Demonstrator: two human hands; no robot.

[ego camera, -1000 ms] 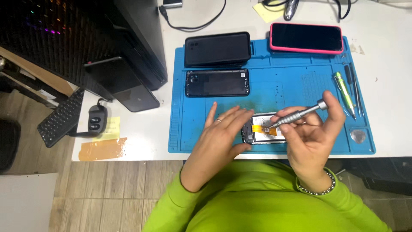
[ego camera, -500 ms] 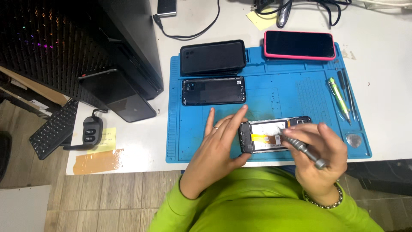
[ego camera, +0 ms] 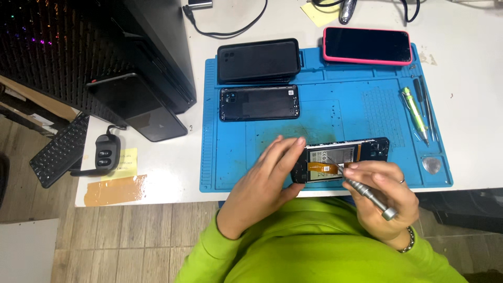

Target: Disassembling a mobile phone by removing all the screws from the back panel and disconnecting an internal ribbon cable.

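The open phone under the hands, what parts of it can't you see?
Head view only:
- Left end of the open phone: covered by the left hand.
- Its lower edge: behind the right hand.
- Tip of the silver screwdriver: too small to make out where it touches.
- Tiny parts and screws inside: too small, blurred.

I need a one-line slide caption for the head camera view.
Left hand steadies an opened phone on a blue mat while the right hand holds a metal screwdriver to it.
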